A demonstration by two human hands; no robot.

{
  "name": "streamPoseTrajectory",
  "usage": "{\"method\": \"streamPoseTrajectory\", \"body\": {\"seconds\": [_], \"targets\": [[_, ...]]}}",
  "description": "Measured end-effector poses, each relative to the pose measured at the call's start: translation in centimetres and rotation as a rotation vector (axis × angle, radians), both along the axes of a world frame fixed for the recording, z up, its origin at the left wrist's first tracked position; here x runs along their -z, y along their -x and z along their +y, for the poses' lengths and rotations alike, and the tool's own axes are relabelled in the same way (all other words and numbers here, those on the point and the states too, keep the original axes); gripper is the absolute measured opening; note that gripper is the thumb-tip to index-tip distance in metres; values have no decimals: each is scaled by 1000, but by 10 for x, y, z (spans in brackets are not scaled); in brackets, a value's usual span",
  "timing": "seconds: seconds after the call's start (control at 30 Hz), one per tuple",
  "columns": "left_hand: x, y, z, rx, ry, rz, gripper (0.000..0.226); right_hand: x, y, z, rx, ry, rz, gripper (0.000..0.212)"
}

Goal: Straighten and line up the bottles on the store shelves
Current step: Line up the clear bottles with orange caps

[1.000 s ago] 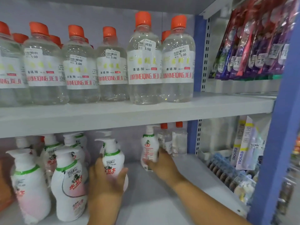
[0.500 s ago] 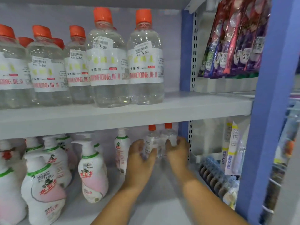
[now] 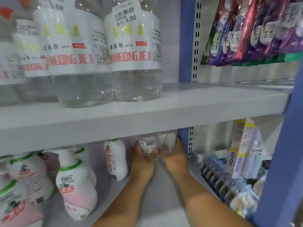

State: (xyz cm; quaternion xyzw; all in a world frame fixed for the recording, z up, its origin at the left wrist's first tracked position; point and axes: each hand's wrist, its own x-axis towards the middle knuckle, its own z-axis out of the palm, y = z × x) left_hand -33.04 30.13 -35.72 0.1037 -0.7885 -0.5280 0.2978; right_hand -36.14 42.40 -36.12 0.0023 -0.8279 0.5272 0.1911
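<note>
- The left hand [image 3: 142, 158] reaches deep into the lower shelf [image 3: 157, 205] and wraps its fingers round a small clear bottle [image 3: 147, 145] that carries a white label and a price sticker.
- The right hand [image 3: 174, 155] is beside it, curled round a second small clear bottle [image 3: 167, 141] that stands close to the blue upright [image 3: 184, 40] at the back right corner.
- The two small bottles are side by side and touching or nearly so; their caps are hidden behind the front edge of the upper shelf [image 3: 114, 122].
- To the left on the same shelf stand white pump bottles [image 3: 75, 182] with green collars and pink bases, loosely spaced and turned at differing angles; one slimmer white bottle [image 3: 115, 158] stands alone just beside the left hand.
- On the upper shelf the large clear bottles [image 3: 132, 54] stand in a tidy front row with labels facing out.
- The step in hand appears to be pairing up the two small bottles and squaring them in the corner.
- The next move calls for setting both upright with labels forward and level with each other, then letting go gently, since light bottles like these are likely to tip.
- After that, the pump bottles still look to need lining up.
</note>
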Motion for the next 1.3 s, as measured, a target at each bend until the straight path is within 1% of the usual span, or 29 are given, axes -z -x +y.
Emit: {"method": "streamPoseTrajectory", "body": {"seconds": [0.07, 0.1, 0.17, 0.27, 0.33, 0.4, 0.43, 0.5, 0.6, 0.67, 0.77, 0.87, 0.97, 1.03, 1.13, 1.2, 1.3], "targets": [[3, -8, -1, -19, 15, -43, 61, -11, -9, 1, -9, -23, -12, 43], [5, -14, -2, -18, 26, -58, 65, -18, -18, 4, -12, -35, -10, 44], [0, -36, 0, -21, 80, -70, 62, -25, -33, 8, 4, -61, -10, 51], [-6, -72, -6, 35, 148, -86, 54, -27, -59, 16, 34, -77, 16, 40], [-9, -93, -12, 73, 132, -115, 49, -30, -79, 24, 14, -79, -33, 35], [-14, -118, -16, 71, 141, -175, 53, -34, -105, 28, -33, -78, -96, 33], [-16, -133, -20, 67, 148, -190, 56, -32, -118, 30, -62, -73, -106, 38], [-20, -173, -29, 76, 159, -170, 59, -25, -142, 38, -119, -52, -76, 61], [-18, -232, -47, 86, 115, -131, 51, -17, -184, 48, -242, -39, -40, 68], [-24, -267, -52, 82, 71, -150, 53, -15, -205, 57, -368, -27, -52, 78], [-30, -303, -55, 61, -49, -147, 59, -27, -232, 63, -559, 17, -137, 70], [-30, -334, -55, 10, -106, -116, 59, -34, -256, 61, -520, 32, -132, 51], [-42, -378, -55, -60, -118, -107, 54, -38, -283, 54, -493, 49, -106, 50], [-57, -413, -57, -100, -101, -85, 50, -49, -306, 49, -511, 51, -63, 49], [-88, -470, -60, -115, -91, -22, 44, -81, -340, 41, -565, 92, 11, 42], [-114, -501, -62, -93, -65, 30, 46, -111, -363, 33, -614, 123, 84, 42], [-160, -531, -68, -86, -25, 131, 42, -163, -392, 19, -689, 172, 190, 34]]}}
